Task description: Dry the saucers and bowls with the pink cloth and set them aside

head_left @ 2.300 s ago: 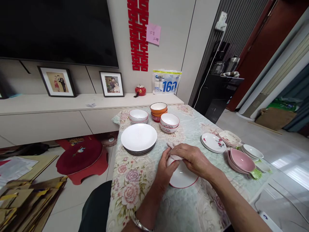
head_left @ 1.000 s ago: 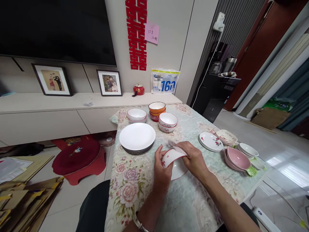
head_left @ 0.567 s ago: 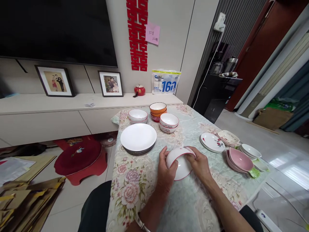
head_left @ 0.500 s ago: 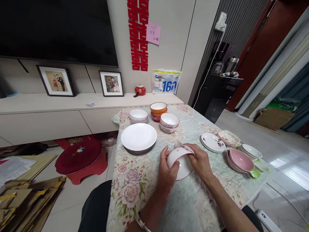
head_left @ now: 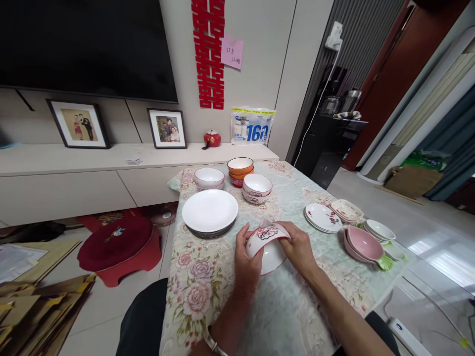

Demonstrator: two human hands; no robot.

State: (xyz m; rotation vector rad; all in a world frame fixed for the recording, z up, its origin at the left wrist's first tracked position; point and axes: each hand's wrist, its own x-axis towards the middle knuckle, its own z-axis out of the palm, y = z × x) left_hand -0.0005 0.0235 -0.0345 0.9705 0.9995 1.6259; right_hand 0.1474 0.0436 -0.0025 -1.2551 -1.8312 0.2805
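My left hand (head_left: pixel 248 262) and my right hand (head_left: pixel 299 247) hold a white, red-rimmed bowl (head_left: pixel 267 236) tilted between them, with a dark and red pattern on its outside. Under it shows another white, red-rimmed dish (head_left: pixel 273 259), partly hidden by the bowl and my hands. A whitish cloth-like piece (head_left: pixel 266 223) shows behind the bowl. Farther back are patterned bowls (head_left: pixel 257 187), orange bowls (head_left: pixel 240 167) on a red one, and white bowls (head_left: pixel 209 177). White plates (head_left: pixel 210 211) are stacked to the left of my hands.
On the right of the floral tablecloth (head_left: pixel 208 277) are small flowered plates (head_left: pixel 323 217), rectangular dishes (head_left: pixel 346 209), pink bowls (head_left: pixel 364 244) and small white bowls (head_left: pixel 380 229). A red stool (head_left: pixel 122 252) stands left of the table.
The held bowl has turned, so more of its outside pattern shows. My hands still grip it. The whole view has shifted slightly.
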